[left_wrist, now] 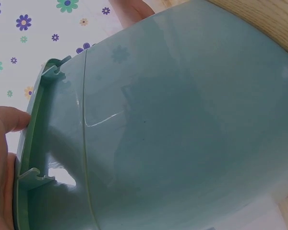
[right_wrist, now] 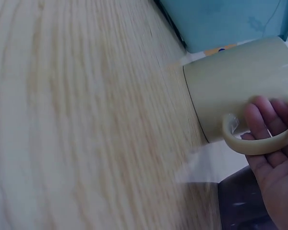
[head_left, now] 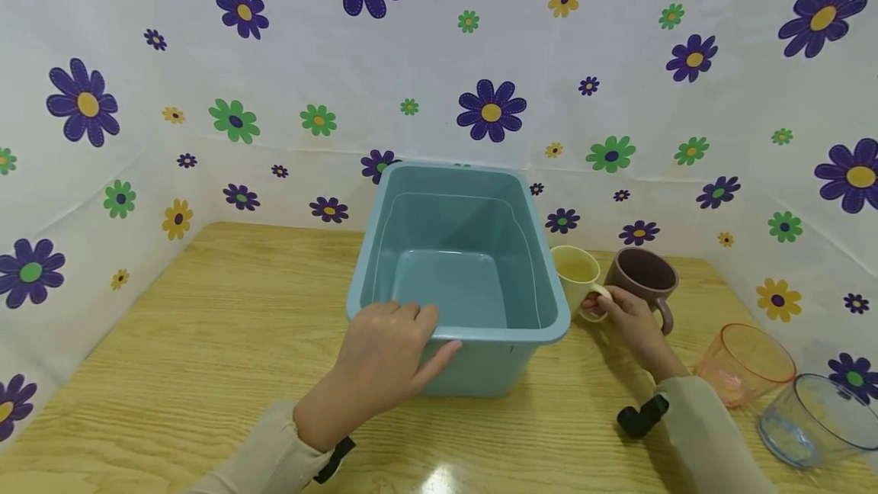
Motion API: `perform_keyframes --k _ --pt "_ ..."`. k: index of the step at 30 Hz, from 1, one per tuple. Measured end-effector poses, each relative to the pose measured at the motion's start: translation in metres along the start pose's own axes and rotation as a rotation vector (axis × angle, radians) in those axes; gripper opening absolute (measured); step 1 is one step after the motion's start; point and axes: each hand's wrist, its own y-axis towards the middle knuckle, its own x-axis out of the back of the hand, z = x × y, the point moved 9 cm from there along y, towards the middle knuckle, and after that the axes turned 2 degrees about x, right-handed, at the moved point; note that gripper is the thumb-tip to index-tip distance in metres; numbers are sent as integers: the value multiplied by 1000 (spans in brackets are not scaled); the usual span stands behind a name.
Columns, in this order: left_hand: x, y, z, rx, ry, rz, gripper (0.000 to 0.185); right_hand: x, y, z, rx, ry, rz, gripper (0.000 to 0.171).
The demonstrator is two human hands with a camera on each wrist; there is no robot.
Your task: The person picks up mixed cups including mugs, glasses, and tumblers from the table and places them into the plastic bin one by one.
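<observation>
A light blue plastic bin (head_left: 528, 265) stands empty on the wooden table (head_left: 226, 326). My left hand (head_left: 391, 353) grips its near rim, fingers over the edge; the left wrist view shows the bin's outer wall (left_wrist: 182, 120) and my fingers (left_wrist: 7, 120) at the rim. To the bin's right stands a pale yellow mug (head_left: 575, 271). My right hand (head_left: 627, 319) holds it by the handle. In the right wrist view my fingers (right_wrist: 269, 120) curl through the yellow mug's handle (right_wrist: 254, 143).
A brown mug (head_left: 645, 277) stands right behind the yellow one. An orange translucent cup (head_left: 744, 360) and a clear glass cup (head_left: 816, 418) lie at the table's right edge. Flowered sheets (head_left: 439, 59) wall in the table on three sides.
</observation>
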Motion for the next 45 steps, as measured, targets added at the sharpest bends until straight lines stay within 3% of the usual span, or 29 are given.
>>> perform_keyframes --k 9,18,21,23,27,31,38,45 --pt "0 0 1 0 2 -5 47 -6 5 -2 4 58 60 40" --pt "0 0 0 0 -1 -18 48 -14 4 7 80 407 83 24" --pt "1 0 0 1 4 -15 47 -14 3 8 80 452 60 23" --pt "2 0 0 1 5 -15 47 -12 3 7 68 422 19 22" --pt "3 1 0 3 4 -23 46 -6 1 7 38 238 -76 25" --pt "2 0 1 5 1 -20 46 -2 -1 10 37 88 -107 35" --pt "1 0 1 4 -1 -19 45 2 -2 9 42 -17 -97 34" --pt "3 0 0 1 2 -42 46 2 0 2 59 -2 -80 36"
